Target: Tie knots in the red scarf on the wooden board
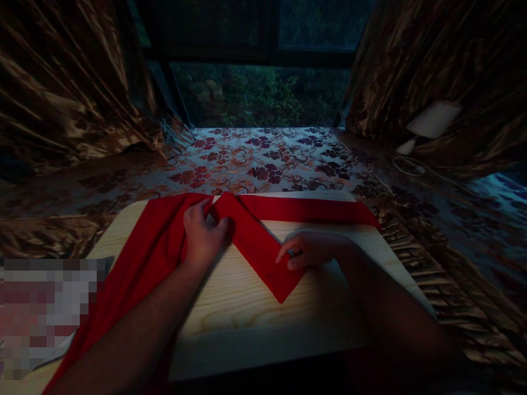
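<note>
A piece of red cloth [263, 258] lies over a pale wooden table [222, 318]. One part hangs along the left side, a flat strip slants toward me and ends in a pointed corner, and another strip runs along the far edge to the right. My left hand [203, 233] rests on the cloth near the top of the slanting strip, its thumb and fingers apart. At the strip's lower right edge, my right hand [313, 252] has its thumb and bent fingers closed on the cloth. A small shiny spot shows at its fingers; I cannot tell what it is.
A blurred-out sheet [49, 312] lies at the table's left side. Beyond the table spreads a flowered cover [263, 159] below a window [263, 93]. Gold-brown curtains [74, 82] hang at both sides. A white lamp [434, 119] with a cord lies at the right.
</note>
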A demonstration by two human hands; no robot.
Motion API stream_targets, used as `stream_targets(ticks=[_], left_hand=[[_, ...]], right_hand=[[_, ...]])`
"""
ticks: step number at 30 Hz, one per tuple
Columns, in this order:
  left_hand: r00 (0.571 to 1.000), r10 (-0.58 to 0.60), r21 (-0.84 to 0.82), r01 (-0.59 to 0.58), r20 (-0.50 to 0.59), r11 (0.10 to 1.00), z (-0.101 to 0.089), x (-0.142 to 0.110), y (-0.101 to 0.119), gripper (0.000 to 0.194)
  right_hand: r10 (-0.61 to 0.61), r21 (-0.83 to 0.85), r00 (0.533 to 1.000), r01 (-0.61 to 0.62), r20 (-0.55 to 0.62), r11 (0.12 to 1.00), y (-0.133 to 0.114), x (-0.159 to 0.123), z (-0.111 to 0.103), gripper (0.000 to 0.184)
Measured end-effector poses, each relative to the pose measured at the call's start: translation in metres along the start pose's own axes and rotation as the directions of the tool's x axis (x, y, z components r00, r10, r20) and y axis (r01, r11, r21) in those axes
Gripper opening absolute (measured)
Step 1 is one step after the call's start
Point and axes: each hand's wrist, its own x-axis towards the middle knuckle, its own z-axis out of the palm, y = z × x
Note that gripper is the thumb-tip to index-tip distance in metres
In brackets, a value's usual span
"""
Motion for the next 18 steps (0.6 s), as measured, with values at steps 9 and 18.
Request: stream_targets(ticks=[9, 18], left_hand=[[0.784, 0.346, 0.313, -0.548, 0.516, 0.776, 0.01, -0.016, 0.006, 0.065], [0.752, 0.235, 0.371, -0.54, 0.615, 0.755, 0.016, -0.012, -0.001, 0.067]], right_hand=[[-0.277, -0.34, 0.667, 0.037, -0.692, 0.94, 0.013, 0.027, 0.006, 0.034], [-0.079, -0.275, 0.402, -0.458, -0.912, 0.845, 0.026, 0.006, -0.022, 0.022]])
